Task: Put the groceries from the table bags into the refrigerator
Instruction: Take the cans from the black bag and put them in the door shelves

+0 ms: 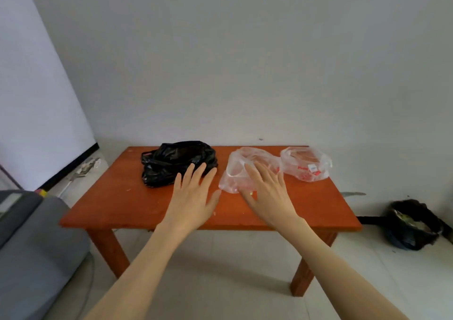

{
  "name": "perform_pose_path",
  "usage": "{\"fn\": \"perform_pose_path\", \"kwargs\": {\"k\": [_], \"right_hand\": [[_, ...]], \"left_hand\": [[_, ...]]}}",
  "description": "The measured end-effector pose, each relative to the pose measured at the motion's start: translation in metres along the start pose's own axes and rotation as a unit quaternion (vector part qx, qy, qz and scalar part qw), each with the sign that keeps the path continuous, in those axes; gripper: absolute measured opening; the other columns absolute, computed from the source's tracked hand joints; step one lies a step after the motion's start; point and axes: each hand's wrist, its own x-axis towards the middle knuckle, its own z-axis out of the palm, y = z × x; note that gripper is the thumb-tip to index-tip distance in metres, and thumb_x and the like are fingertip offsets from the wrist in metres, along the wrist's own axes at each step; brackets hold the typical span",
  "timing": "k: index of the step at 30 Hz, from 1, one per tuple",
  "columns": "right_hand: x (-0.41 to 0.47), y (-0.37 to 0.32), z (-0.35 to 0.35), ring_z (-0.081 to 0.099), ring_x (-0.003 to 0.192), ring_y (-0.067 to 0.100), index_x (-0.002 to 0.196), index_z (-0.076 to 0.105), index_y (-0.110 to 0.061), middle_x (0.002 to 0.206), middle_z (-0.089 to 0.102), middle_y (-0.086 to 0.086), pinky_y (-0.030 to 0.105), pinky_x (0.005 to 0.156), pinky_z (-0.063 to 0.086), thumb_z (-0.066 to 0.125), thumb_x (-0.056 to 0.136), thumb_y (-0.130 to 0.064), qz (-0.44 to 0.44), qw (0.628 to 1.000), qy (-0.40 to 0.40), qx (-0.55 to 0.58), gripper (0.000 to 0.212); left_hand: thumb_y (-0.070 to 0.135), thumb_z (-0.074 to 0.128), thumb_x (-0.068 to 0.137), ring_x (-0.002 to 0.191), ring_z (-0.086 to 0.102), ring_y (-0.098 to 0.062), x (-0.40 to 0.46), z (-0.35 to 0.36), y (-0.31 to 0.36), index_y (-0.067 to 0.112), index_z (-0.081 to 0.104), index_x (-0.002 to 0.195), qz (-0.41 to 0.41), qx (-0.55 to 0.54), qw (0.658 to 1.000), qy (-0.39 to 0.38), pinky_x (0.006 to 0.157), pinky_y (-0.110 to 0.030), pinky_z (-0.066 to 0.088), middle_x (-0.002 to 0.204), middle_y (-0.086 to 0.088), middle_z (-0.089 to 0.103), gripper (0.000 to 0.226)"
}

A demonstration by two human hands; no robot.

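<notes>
A plain grey-white wall backs a low orange-brown wooden table (137,204) standing on a pale tiled floor. A grey sofa (31,246) sits off to the left, and a dark bag of rubbish (411,226) lies on the floor by the wall to the right. No refrigerator can be made out with any certainty.

There is only the head view. Both arms reach forward over the near edge of the table. The left hand (193,197) is spread flat with straight fingers and holds nothing; its fingertips overlap the near edge of the black bag (176,160), which lies just beyond and slightly left of it. Whether they touch the plastic cannot be told. The right hand (267,194) is likewise flat and empty, its fingers angled up and leftward over the near clear bag (245,170), whose open mouth lies directly ahead of the fingertips. The far clear bag (306,165), printed in red, sits beyond and to the right of the right hand, well past its reach as it stands. What the bags hold is not legible.

All three bags lie in a row across the back half of the table, so the row's long axis runs left to right, across the line of both arms. Each hand has one bag straight ahead of it: black for the left, near clear for the right. The next move likely calls for a short forward reach and a closing of fingers on a bag's mouth. Nothing has left the table yet by this evidence.
</notes>
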Motion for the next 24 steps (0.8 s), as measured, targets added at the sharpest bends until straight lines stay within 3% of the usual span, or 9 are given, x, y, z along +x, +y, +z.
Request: {"fn": "perform_pose_path", "kwargs": {"k": [5, 9, 24], "right_hand": [[0.085, -0.017, 0.033, 0.011, 0.145, 0.02, 0.148, 0.017, -0.026, 0.157, 0.017, 0.003, 0.049, 0.117, 0.01, 0.012, 0.081, -0.061, -0.026, 0.999, -0.014, 0.023, 0.075], [0.135, -0.024, 0.064, 0.004, 0.146, 0.02, 0.149, 0.011, -0.025, 0.158, 0.011, 0.002, 0.046, 0.118, 0.005, 0.033, 0.096, -0.047, -0.036, 0.998, -0.057, 0.021, 0.061], [0.314, -0.094, 0.223, 0.003, 0.146, 0.018, 0.149, 0.014, -0.025, 0.158, 0.008, 0.001, 0.038, 0.118, 0.002, 0.035, 0.097, -0.046, 0.021, 0.993, -0.107, 0.044, 0.06]], "left_hand": [[0.046, 0.028, 0.097, 0.145, 0.001, -0.023, 0.048, 0.007, -0.067, 0.022, 0.017, 0.148, -0.045, -0.002, 0.999, 0.0, 0.116, -0.043, 0.006, 0.156, -0.005, 0.012, 0.057], [0.044, 0.03, 0.097, 0.144, 0.006, -0.02, 0.072, 0.032, -0.113, 0.022, 0.015, 0.148, -0.082, -0.043, 0.995, -0.023, 0.117, -0.036, 0.01, 0.156, -0.004, 0.012, 0.057], [0.041, 0.028, 0.099, 0.145, 0.003, -0.02, 0.187, 0.103, -0.337, 0.022, 0.014, 0.148, -0.106, -0.08, 0.983, -0.124, 0.117, -0.037, 0.009, 0.156, -0.003, 0.012, 0.054]]}}
